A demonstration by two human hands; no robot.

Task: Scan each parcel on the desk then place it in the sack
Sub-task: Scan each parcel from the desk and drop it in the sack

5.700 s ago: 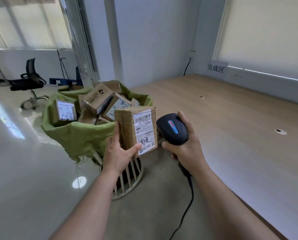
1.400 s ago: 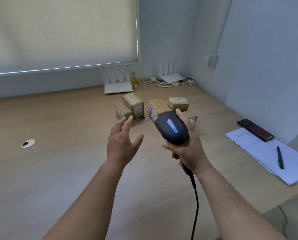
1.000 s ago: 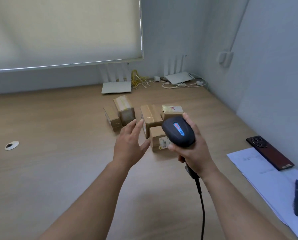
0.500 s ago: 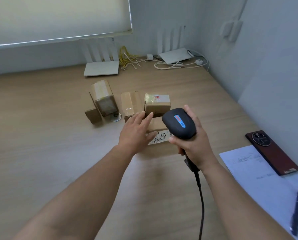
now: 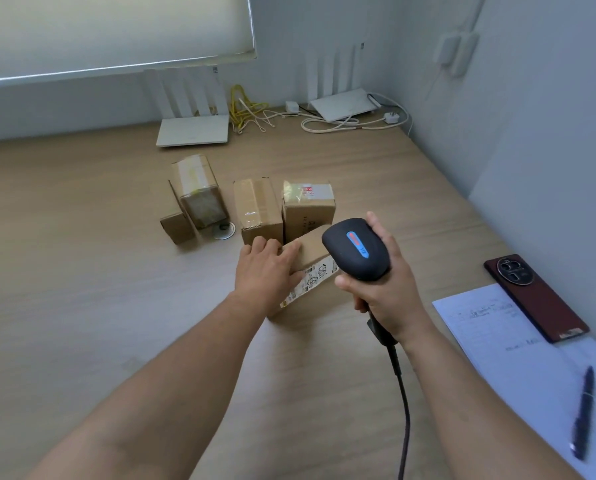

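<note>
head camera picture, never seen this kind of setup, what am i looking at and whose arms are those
The picture comes from a camera worn on a person's head, looking forward and down, so the two bare arms are that person's own. No machine is involved.

The right hand grips a black corded handheld barcode scanner. The left hand lies on a brown cardboard parcel with a white printed label, the nearest one; I cannot tell if it grips it.

On the light wooden desk four more brown cardboard parcels stand behind it. To the right lie white sheets of paper, a dark blue pen and a dark red phone. At the back are two white routers and cables.
</note>
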